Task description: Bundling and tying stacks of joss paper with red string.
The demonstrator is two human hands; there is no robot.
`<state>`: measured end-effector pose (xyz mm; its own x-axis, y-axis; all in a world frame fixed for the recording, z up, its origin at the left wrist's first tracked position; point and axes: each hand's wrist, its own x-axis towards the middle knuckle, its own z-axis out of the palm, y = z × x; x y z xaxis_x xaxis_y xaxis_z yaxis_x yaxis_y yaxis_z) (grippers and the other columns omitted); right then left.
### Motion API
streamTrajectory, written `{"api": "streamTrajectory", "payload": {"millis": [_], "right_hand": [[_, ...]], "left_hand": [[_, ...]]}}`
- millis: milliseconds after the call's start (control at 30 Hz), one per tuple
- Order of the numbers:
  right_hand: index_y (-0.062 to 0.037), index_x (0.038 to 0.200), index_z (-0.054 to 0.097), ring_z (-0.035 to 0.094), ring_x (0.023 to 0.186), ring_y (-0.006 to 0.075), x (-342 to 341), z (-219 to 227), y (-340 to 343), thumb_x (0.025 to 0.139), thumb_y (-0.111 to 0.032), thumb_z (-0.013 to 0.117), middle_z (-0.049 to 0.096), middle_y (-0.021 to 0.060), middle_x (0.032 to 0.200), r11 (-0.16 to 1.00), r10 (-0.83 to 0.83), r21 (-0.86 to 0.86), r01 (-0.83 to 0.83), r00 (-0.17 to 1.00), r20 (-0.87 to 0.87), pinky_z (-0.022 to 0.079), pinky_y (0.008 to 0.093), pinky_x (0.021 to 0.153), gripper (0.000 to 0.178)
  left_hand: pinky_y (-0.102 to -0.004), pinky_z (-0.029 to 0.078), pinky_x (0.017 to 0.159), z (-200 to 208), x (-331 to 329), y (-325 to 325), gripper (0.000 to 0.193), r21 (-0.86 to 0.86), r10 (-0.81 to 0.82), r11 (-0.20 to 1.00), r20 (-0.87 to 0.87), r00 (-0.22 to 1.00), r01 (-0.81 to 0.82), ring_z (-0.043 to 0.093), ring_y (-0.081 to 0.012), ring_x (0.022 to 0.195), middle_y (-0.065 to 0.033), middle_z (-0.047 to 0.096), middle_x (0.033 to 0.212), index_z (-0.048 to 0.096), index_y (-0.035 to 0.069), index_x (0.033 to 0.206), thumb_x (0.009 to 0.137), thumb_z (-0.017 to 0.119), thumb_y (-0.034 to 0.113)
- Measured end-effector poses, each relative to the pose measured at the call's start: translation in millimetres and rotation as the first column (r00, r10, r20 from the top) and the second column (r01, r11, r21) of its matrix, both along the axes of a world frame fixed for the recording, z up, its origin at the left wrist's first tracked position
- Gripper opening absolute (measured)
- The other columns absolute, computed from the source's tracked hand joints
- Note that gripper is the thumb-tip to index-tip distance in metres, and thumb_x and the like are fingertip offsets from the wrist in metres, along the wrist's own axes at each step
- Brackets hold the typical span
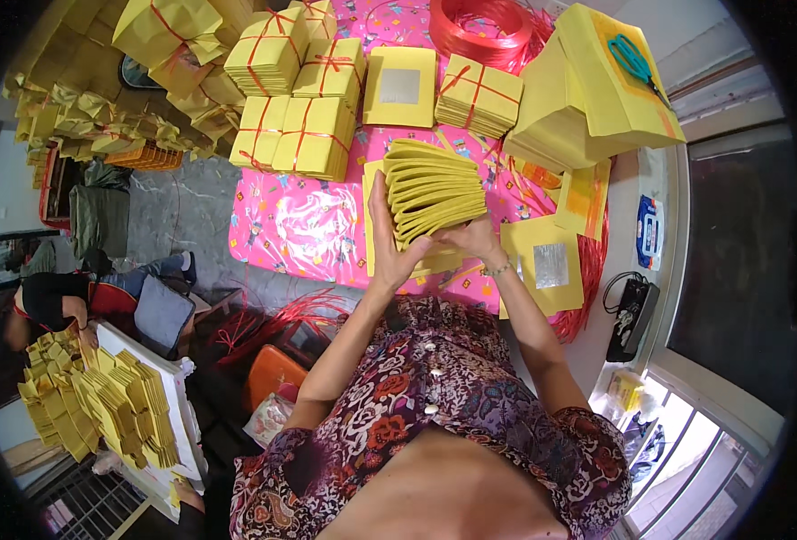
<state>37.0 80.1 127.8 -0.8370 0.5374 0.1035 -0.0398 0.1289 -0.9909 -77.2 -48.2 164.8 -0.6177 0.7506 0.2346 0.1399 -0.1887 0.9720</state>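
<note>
Between my two hands is a thick bundle of folded yellow paper (434, 184), its folds bowed and fanned into layers. My left hand (393, 236) grips its left side, with the thumb along the near edge. At the near right corner, my right hand (473, 239) holds the bundle, its fingers partly hidden by the paper. More flat yellow paper lies under the bundle. Right of my right hand rests a yellow sheet with a silver square (550, 266). A similar sheet with a silver square (400, 87) lies beyond the bundle.
Tied yellow paper bundles (314, 135) stand at the table's far left, another (479, 94) behind. Teal scissors (632, 59) lie on a tall yellow paper stack (551, 108). Red ribbon (478, 34) is coiled at the back. A co-worker (52, 301) sits left, beside a paper-covered white board (192, 423).
</note>
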Motion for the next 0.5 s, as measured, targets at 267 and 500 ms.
{"api": "streamTrajectory", "payload": {"millis": [267, 500], "right_hand": [[-0.0017, 0.120, 0.055, 0.058, 0.106, 0.0174, -1, -8, 0, 0.057, -0.013, 0.091, 0.063, 0.0067, 0.114, 0.997, -0.016, -0.072, 0.015, 1.000, -0.011, 0.048, 0.0334, 0.092, 0.073], [-0.0015, 0.118, 0.056, 0.060, 0.104, 0.0184, 3, -2, 1, 0.057, -0.013, 0.091, 0.064, 0.0073, 0.110, 0.997, -0.026, -0.072, 0.025, 1.000, -0.013, 0.049, 0.0336, 0.091, 0.071]], "left_hand": [[-0.0421, 0.022, 0.112, 17, 3, 4, 0.080, -0.079, 0.100, 0.991, -0.120, 0.988, -0.110, 0.024, -0.0330, 0.137, -0.0214, 0.019, 0.150, 0.008, 0.000, 0.149, 0.088, 0.056, 0.019], [-0.0415, 0.016, 0.114, 17, 8, -12, 0.075, -0.091, 0.101, 0.990, -0.063, 0.993, -0.107, 0.018, -0.0335, 0.140, -0.0219, 0.014, 0.152, 0.009, -0.002, 0.149, 0.091, 0.048, 0.025]]}}
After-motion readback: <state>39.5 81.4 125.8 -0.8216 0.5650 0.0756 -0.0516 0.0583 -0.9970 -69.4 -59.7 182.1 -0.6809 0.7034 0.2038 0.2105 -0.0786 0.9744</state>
